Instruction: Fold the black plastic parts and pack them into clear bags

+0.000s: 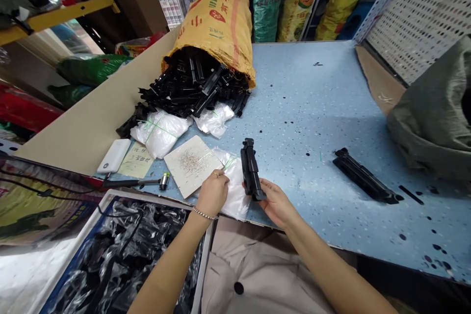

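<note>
My right hand (276, 203) grips the lower end of a black folded stand (250, 167), which looks like a small tripod and is held upright over the table. Just left of it, my left hand (214, 191) has its fingers pinched together at the edge of a stack of clear plastic bags (235, 191); the fingertips are partly hidden. A square board (193, 162) with brownish specks lies beside that hand. Another folded black stand (364, 176) rests on the table at the right.
Black stands (198, 88) spill from a yellow woven sack (221, 24). Tied white bag bundles (160, 132), a hammer (147, 182), a note (135, 161) and a white power bank (114, 156) lie at left. Below is a crate (105, 195) of bagged black items; a grey-green sack (430, 117) stands right.
</note>
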The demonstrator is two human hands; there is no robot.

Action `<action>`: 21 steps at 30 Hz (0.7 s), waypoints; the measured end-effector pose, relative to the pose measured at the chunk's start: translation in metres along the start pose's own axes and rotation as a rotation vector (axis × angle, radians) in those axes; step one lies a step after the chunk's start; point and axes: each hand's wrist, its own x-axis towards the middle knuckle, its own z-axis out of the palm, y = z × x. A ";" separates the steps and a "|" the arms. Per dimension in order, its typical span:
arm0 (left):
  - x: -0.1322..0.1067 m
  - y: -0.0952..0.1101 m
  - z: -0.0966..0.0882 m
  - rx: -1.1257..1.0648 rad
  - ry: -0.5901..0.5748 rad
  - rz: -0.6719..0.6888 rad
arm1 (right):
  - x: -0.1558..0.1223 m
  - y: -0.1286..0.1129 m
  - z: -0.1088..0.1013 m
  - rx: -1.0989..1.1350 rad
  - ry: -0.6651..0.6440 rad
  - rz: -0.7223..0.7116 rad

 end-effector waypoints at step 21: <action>-0.011 -0.008 -0.016 -0.089 -0.083 0.189 | -0.054 0.040 -0.024 0.635 -0.426 0.700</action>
